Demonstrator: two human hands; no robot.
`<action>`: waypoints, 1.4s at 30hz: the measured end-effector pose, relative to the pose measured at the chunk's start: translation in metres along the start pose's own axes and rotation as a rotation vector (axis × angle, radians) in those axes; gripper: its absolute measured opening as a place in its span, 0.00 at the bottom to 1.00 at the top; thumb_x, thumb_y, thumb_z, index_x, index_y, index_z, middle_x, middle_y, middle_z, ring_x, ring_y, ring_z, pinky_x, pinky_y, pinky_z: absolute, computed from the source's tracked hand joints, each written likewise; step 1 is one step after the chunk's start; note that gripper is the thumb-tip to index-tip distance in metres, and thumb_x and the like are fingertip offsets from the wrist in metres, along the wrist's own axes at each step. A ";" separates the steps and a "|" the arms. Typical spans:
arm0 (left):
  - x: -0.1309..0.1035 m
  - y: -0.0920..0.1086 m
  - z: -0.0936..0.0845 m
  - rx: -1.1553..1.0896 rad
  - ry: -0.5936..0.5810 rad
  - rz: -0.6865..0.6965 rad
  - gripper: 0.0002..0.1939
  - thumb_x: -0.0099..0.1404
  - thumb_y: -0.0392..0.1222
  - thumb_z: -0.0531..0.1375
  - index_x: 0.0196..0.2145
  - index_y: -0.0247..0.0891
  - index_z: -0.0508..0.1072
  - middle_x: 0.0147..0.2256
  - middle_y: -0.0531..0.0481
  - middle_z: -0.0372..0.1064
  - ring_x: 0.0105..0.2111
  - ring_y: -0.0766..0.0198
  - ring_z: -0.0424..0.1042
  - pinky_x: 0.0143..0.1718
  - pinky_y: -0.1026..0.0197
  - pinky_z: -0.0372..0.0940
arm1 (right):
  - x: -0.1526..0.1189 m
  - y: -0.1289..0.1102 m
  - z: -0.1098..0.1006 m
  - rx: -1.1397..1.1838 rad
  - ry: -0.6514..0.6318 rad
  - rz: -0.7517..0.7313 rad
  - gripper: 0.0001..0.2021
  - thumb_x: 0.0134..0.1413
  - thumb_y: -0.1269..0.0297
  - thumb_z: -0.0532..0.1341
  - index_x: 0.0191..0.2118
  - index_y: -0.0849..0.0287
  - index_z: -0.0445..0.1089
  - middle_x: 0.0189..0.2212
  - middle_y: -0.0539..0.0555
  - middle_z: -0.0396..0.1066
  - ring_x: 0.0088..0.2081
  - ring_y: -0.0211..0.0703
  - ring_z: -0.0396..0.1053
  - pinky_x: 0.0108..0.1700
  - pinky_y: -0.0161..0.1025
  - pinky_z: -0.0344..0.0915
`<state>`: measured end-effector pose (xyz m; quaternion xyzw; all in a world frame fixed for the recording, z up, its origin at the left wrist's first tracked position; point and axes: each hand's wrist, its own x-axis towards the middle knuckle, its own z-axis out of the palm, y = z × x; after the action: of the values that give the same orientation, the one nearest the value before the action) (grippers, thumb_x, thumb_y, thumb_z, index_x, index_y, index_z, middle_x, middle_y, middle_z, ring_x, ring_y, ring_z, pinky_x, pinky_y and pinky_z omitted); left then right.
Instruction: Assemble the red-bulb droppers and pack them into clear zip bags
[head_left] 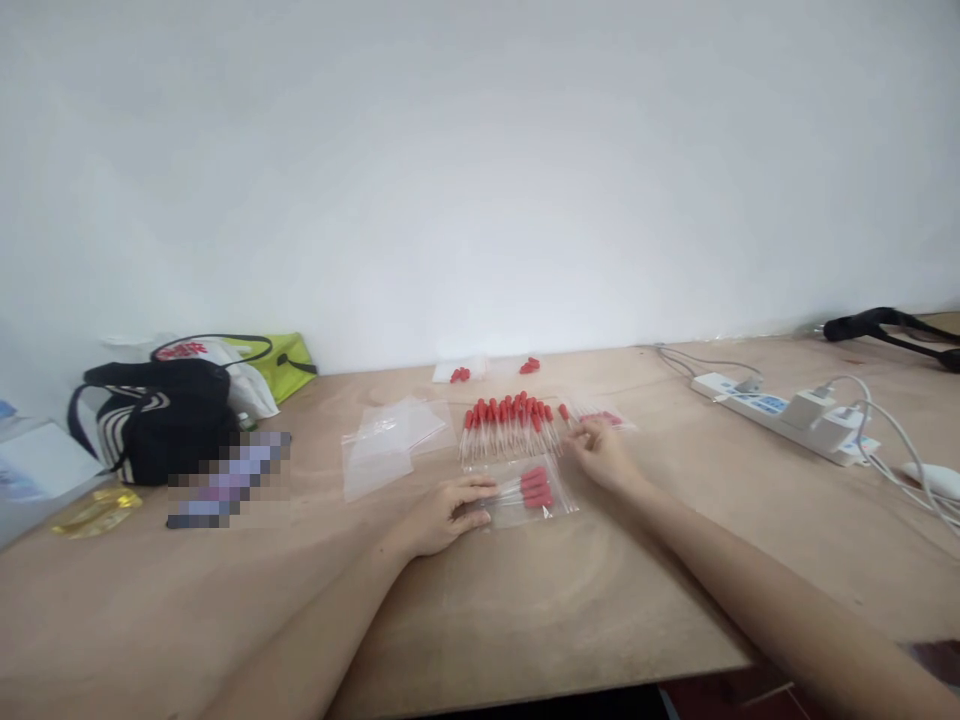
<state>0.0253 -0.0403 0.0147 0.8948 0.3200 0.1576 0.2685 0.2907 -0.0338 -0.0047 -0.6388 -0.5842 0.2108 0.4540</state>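
My left hand (450, 510) grips the left end of a clear plastic bag (566, 500) lying on the table. Inside the bag are several droppers (536, 487) with red rubber bulbs, bulbs pointing right. My right hand (596, 452) is closed at the right end of a row of loose red-bulbed droppers (510, 420). Its fingertips pinch a single dropper (564, 411), the bulb showing beyond them; its tube is partly hidden. Just behind that hand lies another clear bag (626, 425) with red-bulbed droppers inside.
Flat clear bags (379, 465) overlap left of the droppers. Loose red bulbs (460, 375) lie near the wall. A white power strip (780, 415) with plugs and cables is at right. At left are a black bag (184, 420) and a blurred-out object (229, 480).
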 end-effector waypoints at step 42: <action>0.000 -0.001 0.001 0.004 0.021 0.004 0.19 0.57 0.45 0.57 0.48 0.43 0.66 0.49 0.50 0.63 0.50 0.59 0.61 0.51 0.55 0.55 | -0.022 -0.004 0.018 0.777 0.084 0.183 0.16 0.44 0.61 0.56 0.36 0.53 0.45 0.18 0.42 0.62 0.20 0.41 0.68 0.23 0.40 0.68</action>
<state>0.0254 -0.0401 0.0136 0.8942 0.3213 0.1668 0.2633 0.2693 -0.0491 -0.0160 -0.4770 -0.3827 0.4295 0.6645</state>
